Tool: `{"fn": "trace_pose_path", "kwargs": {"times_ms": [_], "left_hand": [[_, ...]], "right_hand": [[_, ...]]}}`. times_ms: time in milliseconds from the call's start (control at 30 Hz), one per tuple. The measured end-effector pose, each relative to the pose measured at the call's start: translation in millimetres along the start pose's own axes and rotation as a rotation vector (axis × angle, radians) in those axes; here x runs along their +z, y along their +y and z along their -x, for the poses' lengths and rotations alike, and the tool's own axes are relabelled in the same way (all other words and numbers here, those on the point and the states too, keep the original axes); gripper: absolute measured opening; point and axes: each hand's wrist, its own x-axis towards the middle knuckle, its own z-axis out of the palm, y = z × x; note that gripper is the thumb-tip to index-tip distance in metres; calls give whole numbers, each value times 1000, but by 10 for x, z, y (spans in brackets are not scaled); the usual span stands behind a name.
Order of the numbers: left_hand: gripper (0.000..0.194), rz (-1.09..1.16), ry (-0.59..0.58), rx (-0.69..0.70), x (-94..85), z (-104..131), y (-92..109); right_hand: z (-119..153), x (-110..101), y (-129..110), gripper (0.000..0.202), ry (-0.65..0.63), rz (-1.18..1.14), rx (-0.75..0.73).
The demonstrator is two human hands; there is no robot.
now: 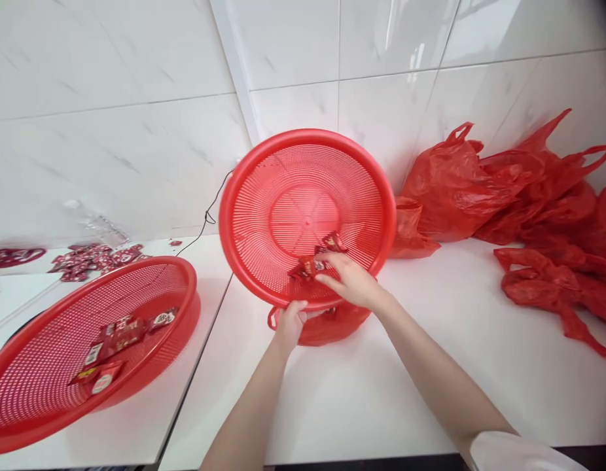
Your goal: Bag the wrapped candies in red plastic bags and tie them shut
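A red plastic mesh basket (307, 136) is tipped up on its side, its open mouth facing me. My left hand (289, 324) is closed at its lower rim, thumb near the edge and fingers underneath. Inside, my right hand (349, 280) reaches with fingers stretched out over a few small red wrapped packets (305, 268), touching them at the lower wall. Below the rim lies a red plastic bag (327, 329), partly hidden by the basket. Whether my left fingers also pinch the bag's edge, I cannot tell.
To the left, a second red mesh basket (185, 278) holds several red packets (121, 337). Behind it lie a pile of small packets (82, 261) and a clear plastic bottle (104, 226). Full red bags (450, 186) lean against the tiled wall at right. A black cord (208, 216) runs down the wall.
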Motion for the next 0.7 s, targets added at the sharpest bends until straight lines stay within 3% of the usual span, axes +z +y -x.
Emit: {"fn": "trace_pose_path", "kwargs": {"times_ms": [67, 167, 400, 533, 700], "left_hand": [[42, -5, -31, -33, 76, 57, -85], [45, 1, -36, -39, 89, 72, -129], [29, 32, 30, -3, -117, -69, 27], [33, 6, 0, -11, -178, -101, 141], [35, -2, 33, 62, -262, -148, 227]], "right_hand": [[17, 148, -24, 51, -109, 66, 3], [38, 281, -47, 46, -236, 130, -15], [14, 142, 5, 48, -402, 41, -190], [-8, 136, 54, 31, -306, -97, -207], [-28, 97, 92, 32, 8, -207, 68]]}}
